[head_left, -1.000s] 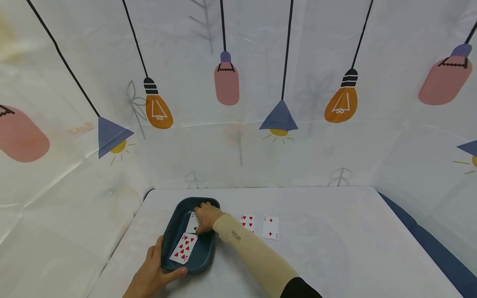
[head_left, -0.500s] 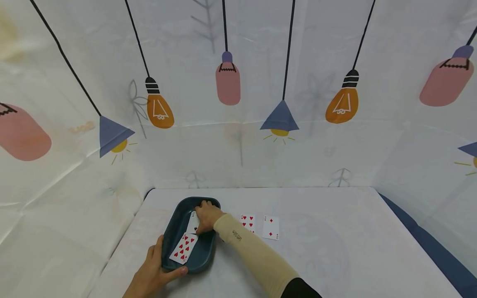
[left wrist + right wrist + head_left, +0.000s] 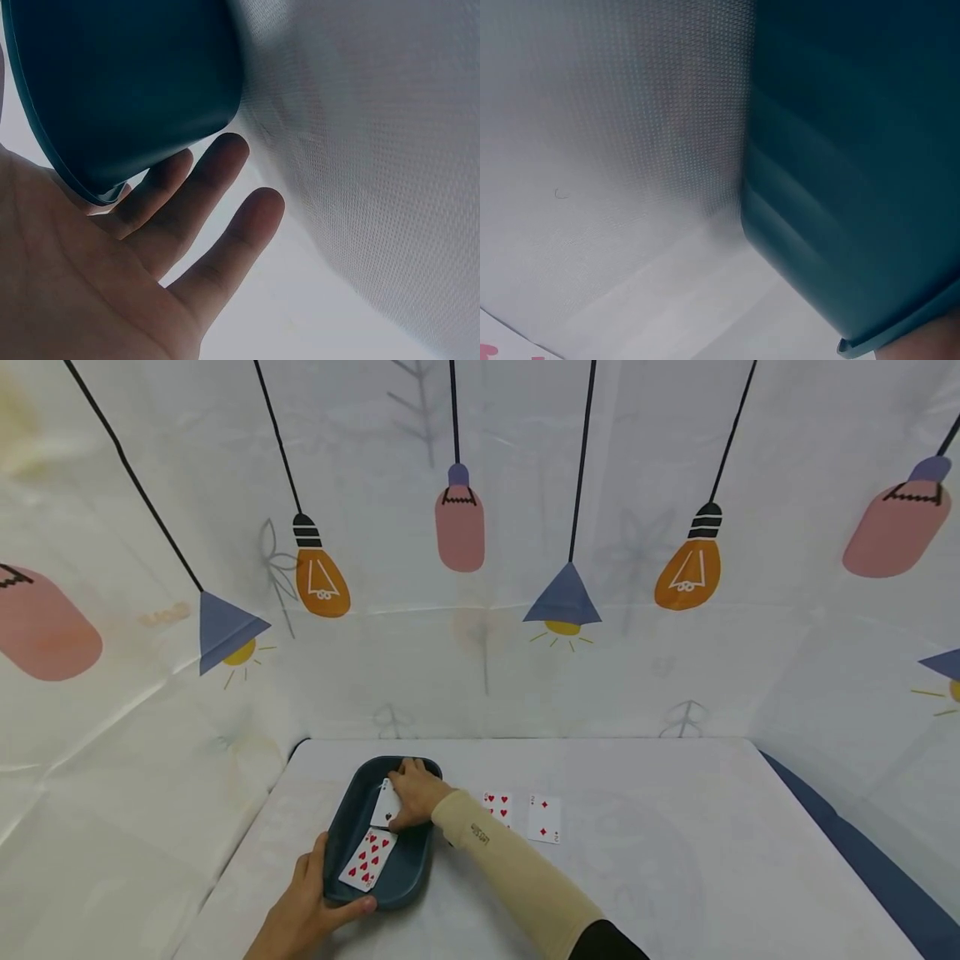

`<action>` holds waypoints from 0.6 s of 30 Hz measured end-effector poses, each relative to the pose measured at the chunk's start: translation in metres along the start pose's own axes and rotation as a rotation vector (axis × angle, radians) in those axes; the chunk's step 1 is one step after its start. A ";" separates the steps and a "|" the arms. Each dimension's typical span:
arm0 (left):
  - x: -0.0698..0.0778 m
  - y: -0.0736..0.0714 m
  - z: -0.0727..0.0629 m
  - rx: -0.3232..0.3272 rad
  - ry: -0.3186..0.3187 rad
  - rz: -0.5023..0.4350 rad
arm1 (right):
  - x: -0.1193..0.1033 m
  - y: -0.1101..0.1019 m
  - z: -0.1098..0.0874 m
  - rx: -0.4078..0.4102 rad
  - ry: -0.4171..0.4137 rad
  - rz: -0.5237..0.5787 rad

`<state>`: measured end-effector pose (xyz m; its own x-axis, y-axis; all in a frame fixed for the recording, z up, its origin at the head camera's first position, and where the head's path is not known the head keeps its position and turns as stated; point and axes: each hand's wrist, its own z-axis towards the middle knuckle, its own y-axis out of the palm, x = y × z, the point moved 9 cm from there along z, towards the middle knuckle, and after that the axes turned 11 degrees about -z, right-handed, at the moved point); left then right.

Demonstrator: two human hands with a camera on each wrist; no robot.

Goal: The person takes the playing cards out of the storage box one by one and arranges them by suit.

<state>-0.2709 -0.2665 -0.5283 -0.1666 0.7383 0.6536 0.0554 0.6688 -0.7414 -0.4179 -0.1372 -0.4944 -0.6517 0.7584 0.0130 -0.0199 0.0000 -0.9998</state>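
Observation:
A dark teal tray (image 3: 408,870) lies on the left of the table. My left hand (image 3: 302,903) grips its near left corner, thumb at the front rim and fingers along the outer wall (image 3: 142,82). Inside the tray, a card with several red hearts (image 3: 367,860) lies face up toward the near end. My right hand (image 3: 418,793) reaches into the far part, pinching a playing card with a black spade (image 3: 386,806) between thumb and fingers; the hand hides its right side. In the right wrist view, the tray's outer wall (image 3: 855,165) fills the right half.
Right of the tray, a hearts card (image 3: 498,804), partly covered by the sleeve (image 3: 517,881), and a two of diamonds (image 3: 544,819) lie face up on the white table (image 3: 712,860). A white printed sheet (image 3: 480,668) hangs behind and at both sides.
The spade card has shifted slightly left and away within the tray, along with the right hand's fingers. The left hand stays on the tray.

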 end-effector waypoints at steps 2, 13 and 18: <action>0.000 0.000 0.000 -0.002 0.006 -0.002 | 0.000 -0.003 -0.001 0.013 -0.006 0.028; -0.001 0.001 0.002 0.000 0.006 0.015 | -0.002 -0.010 -0.005 0.053 -0.031 0.076; 0.001 0.002 0.001 0.002 -0.005 0.018 | -0.005 -0.016 -0.010 0.071 -0.055 0.091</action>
<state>-0.2720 -0.2650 -0.5293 -0.1702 0.7497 0.6396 0.0561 0.6554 -0.7532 -0.4066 -0.1344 -0.4786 -0.6935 0.7165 -0.0752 -0.0108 -0.1147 -0.9933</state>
